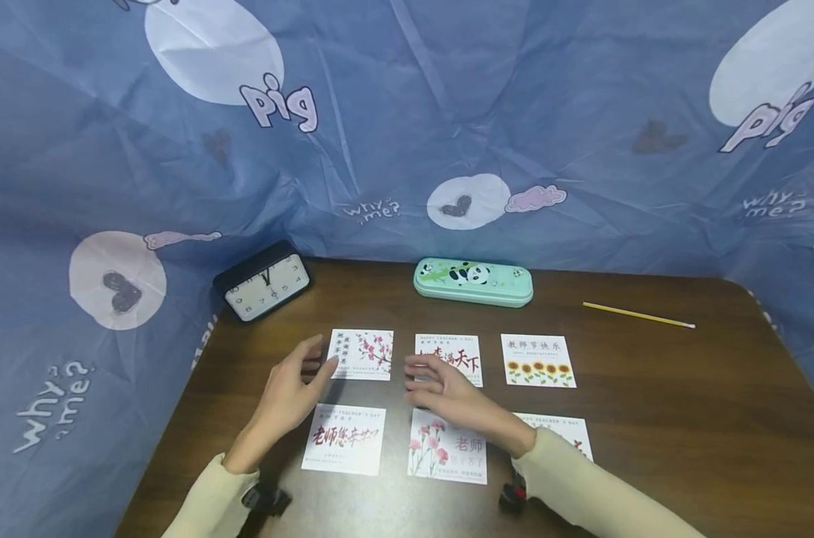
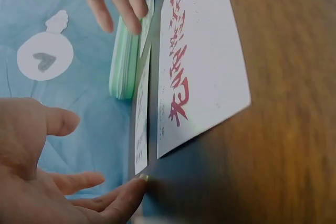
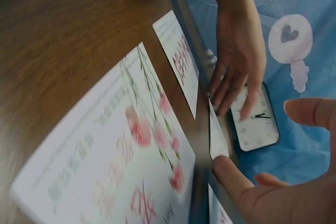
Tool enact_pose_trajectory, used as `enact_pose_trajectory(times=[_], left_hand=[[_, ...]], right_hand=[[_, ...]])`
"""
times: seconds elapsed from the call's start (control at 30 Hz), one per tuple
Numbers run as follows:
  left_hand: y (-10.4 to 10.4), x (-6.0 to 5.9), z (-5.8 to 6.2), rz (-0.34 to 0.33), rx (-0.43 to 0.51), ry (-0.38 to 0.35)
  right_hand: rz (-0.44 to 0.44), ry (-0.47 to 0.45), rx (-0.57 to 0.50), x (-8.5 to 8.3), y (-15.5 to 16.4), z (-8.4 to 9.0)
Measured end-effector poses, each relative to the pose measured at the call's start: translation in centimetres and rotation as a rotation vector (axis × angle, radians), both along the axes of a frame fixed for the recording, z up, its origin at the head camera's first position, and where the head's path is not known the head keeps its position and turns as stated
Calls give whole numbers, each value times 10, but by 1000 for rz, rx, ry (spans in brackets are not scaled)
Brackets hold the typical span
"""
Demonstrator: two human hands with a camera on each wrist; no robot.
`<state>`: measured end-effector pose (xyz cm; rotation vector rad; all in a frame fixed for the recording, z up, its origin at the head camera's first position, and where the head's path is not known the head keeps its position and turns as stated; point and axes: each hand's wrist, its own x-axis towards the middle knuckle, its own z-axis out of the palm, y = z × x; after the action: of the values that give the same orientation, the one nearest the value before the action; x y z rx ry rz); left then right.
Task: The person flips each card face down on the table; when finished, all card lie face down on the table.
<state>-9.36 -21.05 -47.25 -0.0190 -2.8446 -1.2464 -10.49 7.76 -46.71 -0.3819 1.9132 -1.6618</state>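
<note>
Cards: six greeting cards in two rows on table; blossom card back-left, red-script card back-middle, sunflower card back-right, front row near person.
Table: dark wood, blue printed cloth draped behind and at sides.
Pencil case: green, panda print, back middle, behind cards.
Clock: black, white face, back-left corner, tilted.
Left hand: fingers straight, loosely spread, holding nothing; fingertips touching left edge of blossom card, palm over front-left card.
Right hand: fingers relaxed, slightly bent, holding nothing; fingertips over red-script card, wrist over carnation card; contact unclear.
Pencil: yellow, back right, well apart from cards.
</note>
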Motion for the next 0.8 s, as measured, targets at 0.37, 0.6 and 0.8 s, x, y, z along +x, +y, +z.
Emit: enact_pose_trajectory(times=[0.37, 0.6, 0.8], left_hand=[[7, -4, 1, 42, 28, -42], [10, -4, -2, 54, 50, -47], [16, -5, -2, 49, 29, -41]], right_hand=[[-115, -141, -59, -5, -25, -6], [-207, -247, -169, -7, -36, -6], [-234, -309, -266, -6, -41, -6]])
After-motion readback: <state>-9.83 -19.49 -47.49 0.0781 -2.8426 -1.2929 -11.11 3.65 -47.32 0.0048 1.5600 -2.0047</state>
